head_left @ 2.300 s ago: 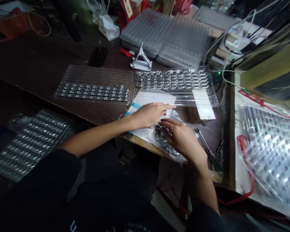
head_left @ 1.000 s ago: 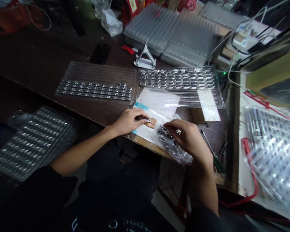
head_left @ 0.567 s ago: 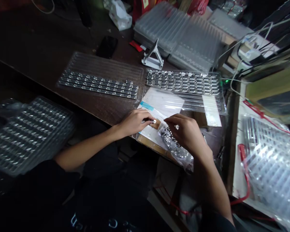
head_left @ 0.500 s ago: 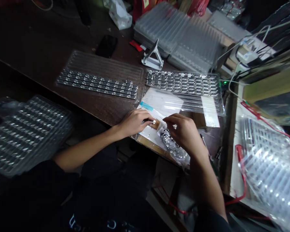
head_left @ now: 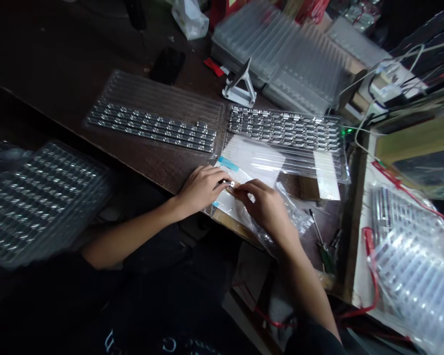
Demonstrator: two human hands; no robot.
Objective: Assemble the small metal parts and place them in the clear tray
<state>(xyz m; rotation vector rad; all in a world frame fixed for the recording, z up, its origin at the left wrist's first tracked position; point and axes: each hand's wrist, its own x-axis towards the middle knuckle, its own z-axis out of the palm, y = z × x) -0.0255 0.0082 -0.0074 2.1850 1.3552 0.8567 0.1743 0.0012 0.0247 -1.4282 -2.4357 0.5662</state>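
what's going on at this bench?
A person works bare-handed over a white sheet taped in blue. The left hand pinches a small metal part, and the fingertips of the right hand meet beside it; whether they hold anything is too small to tell. A clear plastic bag lies by the right hand. Behind, the left clear tray and the right clear tray are each partly filled with rows of shiny parts.
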